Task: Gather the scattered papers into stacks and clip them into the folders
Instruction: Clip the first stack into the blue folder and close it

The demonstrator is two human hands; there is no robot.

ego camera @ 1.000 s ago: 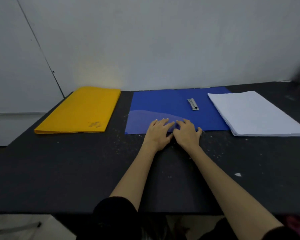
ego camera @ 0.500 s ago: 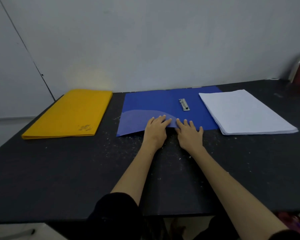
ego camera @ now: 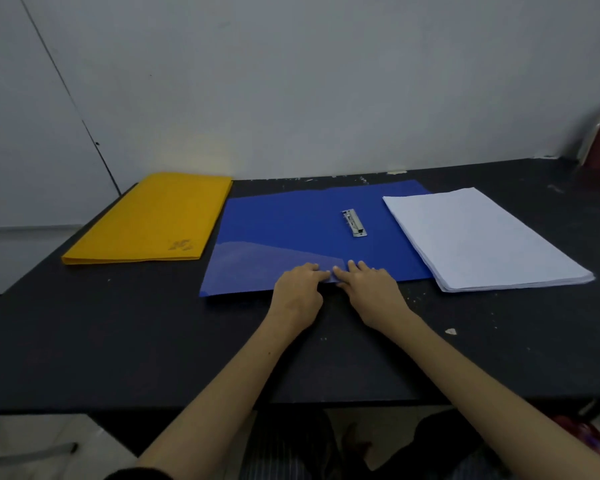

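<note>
- Both of your hands lie flat and hold nothing: your left hand (ego camera: 297, 291) and right hand (ego camera: 371, 291) rest side by side at the near edge of the open blue folder (ego camera: 291, 220), fingertips pressing on its clear inner pocket (ego camera: 257, 261).
- Pushing forward from there could slide the whole folder away from you along the black table (ego camera: 118, 341), since nothing pins its far edge.
- Watch the pocket corner under your fingertips; a sideways drag could crease it or lift it.
- Crumbs and specks dot the table near the folder's near edge, and a small white scrap (ego camera: 450, 331) lies to the right; any of these could get swept under a sheet.
- To the right, the paper stack (ego camera: 482, 237) overlaps the folder's right edge, so shifting the folder could fan the sheets out of line.
- Its near right corner sits close to the table's right side, and a careless grab could spill sheets that way.
- Farther in, the metal clip (ego camera: 354, 223) appears to lie closed; if you bring paper over before raising it, the sheets may snag or bend.
- Far left, the yellow folder (ego camera: 153, 220) lies shut and well apart, at little risk for now.
</note>
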